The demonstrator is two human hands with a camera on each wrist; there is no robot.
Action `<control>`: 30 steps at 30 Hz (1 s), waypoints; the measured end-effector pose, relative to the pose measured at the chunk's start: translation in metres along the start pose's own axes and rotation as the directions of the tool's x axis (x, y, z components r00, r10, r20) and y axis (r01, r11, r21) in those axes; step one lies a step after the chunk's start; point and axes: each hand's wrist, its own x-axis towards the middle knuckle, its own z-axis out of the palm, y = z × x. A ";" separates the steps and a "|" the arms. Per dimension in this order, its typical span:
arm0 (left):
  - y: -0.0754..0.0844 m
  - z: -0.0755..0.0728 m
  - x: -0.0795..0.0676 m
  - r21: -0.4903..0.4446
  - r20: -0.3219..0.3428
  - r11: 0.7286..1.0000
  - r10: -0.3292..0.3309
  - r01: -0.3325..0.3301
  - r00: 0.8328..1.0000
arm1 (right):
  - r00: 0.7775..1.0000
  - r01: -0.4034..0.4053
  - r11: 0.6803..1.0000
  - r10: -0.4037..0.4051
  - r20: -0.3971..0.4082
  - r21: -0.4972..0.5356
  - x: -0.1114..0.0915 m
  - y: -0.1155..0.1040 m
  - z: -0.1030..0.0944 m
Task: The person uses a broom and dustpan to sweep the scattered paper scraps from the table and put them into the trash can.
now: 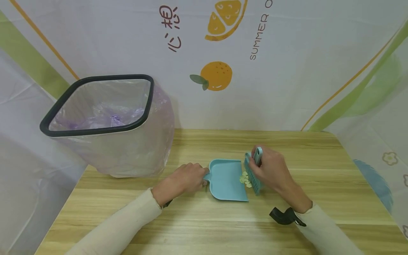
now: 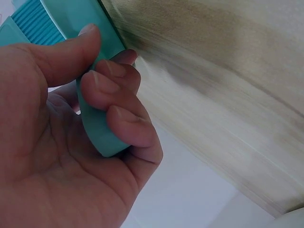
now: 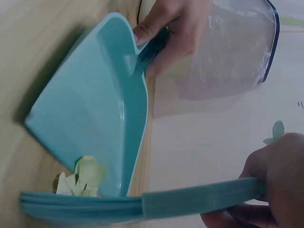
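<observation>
A teal dustpan (image 1: 225, 180) lies on the wooden table, its open edge toward the right. My left hand (image 1: 188, 178) grips its handle; in the left wrist view the fingers curl round that handle (image 2: 105, 135). My right hand (image 1: 271, 168) holds a teal hand brush (image 1: 251, 173) by its handle, bristles down at the table. Between brush and dustpan sits a small pile of pale green and whitish scraps (image 1: 245, 179), at the dustpan's lip. In the right wrist view the scraps (image 3: 84, 176) lie against the brush's bristles (image 3: 80, 205), partly over the lip.
A trash bin (image 1: 140, 156) with a black rim and a thin purplish liner stands at the table's back left. White printed cloth (image 1: 280, 88) hangs behind the table (image 1: 204, 230) and along both sides. A black strap (image 1: 282, 216) is on the right wrist.
</observation>
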 end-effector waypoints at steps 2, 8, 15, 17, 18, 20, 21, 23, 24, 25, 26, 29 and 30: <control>0.000 0.000 0.000 -0.001 0.002 1.000 0.002 -0.002 1.000 | 1.000 0.000 1.000 0.000 0.011 0.002 0.003 -0.004 0.003; -0.001 0.001 0.002 0.000 0.009 1.000 0.001 -0.001 1.000 | 1.000 0.030 0.999 -0.030 0.008 0.012 0.009 -0.016 0.004; 0.000 0.000 0.001 0.007 0.011 1.000 0.001 -0.001 1.000 | 1.000 -0.011 1.000 0.011 -0.018 -0.008 0.005 -0.010 -0.006; -0.001 0.001 0.000 0.007 0.011 1.000 0.003 -0.003 1.000 | 1.000 -0.024 0.999 0.024 -0.014 -0.021 0.001 -0.006 -0.008; -0.001 0.001 0.000 0.007 0.011 1.000 0.004 -0.004 1.000 | 1.000 -0.026 0.999 0.026 -0.009 -0.029 0.000 -0.004 -0.008; -0.001 0.000 -0.001 0.003 0.008 1.000 0.006 -0.006 1.000 | 1.000 -0.024 0.999 0.024 -0.002 -0.036 -0.003 -0.002 -0.008; -0.001 0.000 -0.001 0.002 0.007 1.000 0.006 -0.006 1.000 | 1.000 -0.022 0.999 0.022 0.000 -0.036 -0.004 -0.001 -0.008; -0.001 0.000 -0.001 0.003 0.008 1.000 0.006 -0.006 1.000 | 1.000 -0.010 0.999 0.010 0.001 -0.031 -0.005 -0.001 -0.006; -0.001 0.000 -0.001 0.002 0.007 1.000 0.005 -0.005 1.000 | 1.000 -0.003 1.000 0.003 0.000 -0.025 -0.005 -0.001 -0.004; -0.001 0.000 -0.001 0.001 0.006 1.000 0.004 -0.004 1.000 | 1.000 0.004 1.000 -0.004 -0.003 -0.018 -0.004 -0.002 -0.003; -0.001 0.000 -0.001 0.002 0.007 1.000 0.004 -0.004 1.000 | 1.000 0.010 1.000 -0.010 -0.006 -0.014 -0.003 -0.003 -0.001; -0.002 0.000 0.000 0.004 0.010 1.000 0.005 -0.005 1.000 | 0.999 0.030 1.000 -0.030 -0.014 0.001 0.001 -0.007 0.005; -0.002 0.001 0.001 0.003 0.013 1.000 0.005 -0.005 1.000 | 0.999 0.036 0.999 -0.036 -0.019 0.006 0.003 -0.009 0.007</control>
